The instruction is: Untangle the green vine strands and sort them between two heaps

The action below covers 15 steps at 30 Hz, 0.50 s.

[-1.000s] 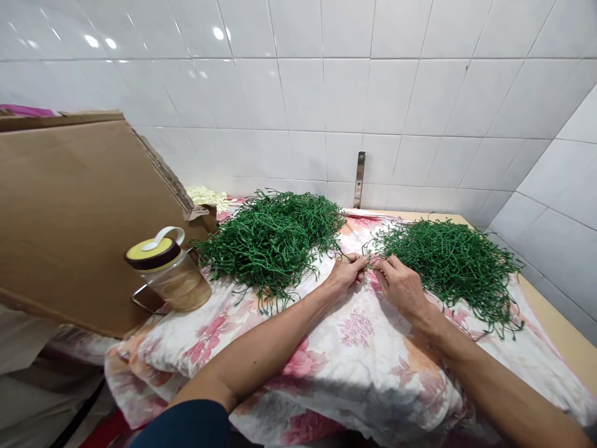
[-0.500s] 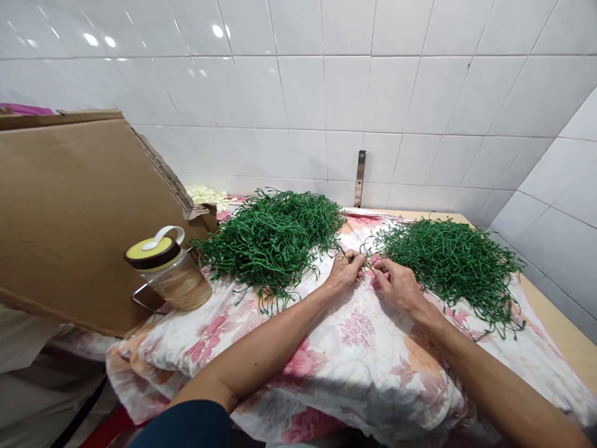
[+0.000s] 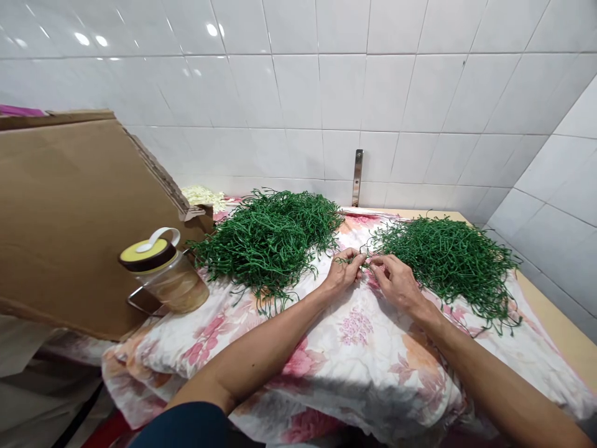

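My left hand (image 3: 344,272) is closed in a pinch on a thin green stem (image 3: 365,261) with curled ends. Close beside it, the thumb and forefinger of my right hand (image 3: 397,283) are pinched together at the same small bit of green, which the fingers partly hide. A large tangled pile of green stems (image 3: 273,239) lies left of my hands. To the right sits a second, looser pile of the same stems (image 3: 450,264). Both piles rest on a floral cloth (image 3: 321,348).
A clear jug (image 3: 181,286) with a yellow and brown lid stands at the left, in front of a big cardboard box (image 3: 74,218). Pale yellow pieces (image 3: 204,197) lie behind it. White wall tiles (image 3: 298,93) and a metal strip (image 3: 357,178) close off the back.
The view has shifted slightly to the right. My hands stay near each other at the stem, with only small movements of the fingers. The piles look the same.
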Each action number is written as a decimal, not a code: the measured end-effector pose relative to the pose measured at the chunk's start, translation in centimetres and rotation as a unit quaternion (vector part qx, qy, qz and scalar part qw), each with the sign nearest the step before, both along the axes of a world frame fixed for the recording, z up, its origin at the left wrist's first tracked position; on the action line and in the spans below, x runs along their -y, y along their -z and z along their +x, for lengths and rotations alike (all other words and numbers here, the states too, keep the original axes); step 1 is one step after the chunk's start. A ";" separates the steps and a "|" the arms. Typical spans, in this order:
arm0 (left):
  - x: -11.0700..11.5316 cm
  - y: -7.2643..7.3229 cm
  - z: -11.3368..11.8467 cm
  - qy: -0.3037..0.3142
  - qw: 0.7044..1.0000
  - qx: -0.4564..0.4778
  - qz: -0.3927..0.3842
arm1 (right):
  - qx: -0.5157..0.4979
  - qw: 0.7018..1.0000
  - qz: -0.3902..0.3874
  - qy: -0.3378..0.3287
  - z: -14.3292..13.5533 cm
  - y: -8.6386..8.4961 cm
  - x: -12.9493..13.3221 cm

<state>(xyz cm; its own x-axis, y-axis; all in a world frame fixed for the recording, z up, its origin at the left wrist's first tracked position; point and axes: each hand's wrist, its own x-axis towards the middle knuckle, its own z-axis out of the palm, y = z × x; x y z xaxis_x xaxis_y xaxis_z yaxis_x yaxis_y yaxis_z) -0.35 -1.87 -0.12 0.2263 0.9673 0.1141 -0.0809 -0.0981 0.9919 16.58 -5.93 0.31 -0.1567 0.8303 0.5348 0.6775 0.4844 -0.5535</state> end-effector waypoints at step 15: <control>0.1 -0.3 0.1 0.005 0.999 0.004 0.033 | -0.118 0.962 -0.238 -0.064 0.7 -0.9 -0.1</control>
<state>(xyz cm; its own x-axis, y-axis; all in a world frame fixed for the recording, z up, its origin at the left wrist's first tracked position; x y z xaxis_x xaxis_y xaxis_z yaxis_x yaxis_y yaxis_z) -0.24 -2.02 0.20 0.2339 0.9555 0.1798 -0.0894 -0.1630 0.9826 17.31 -5.83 1.23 -0.1938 0.9720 0.1327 0.4569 0.2091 -0.8646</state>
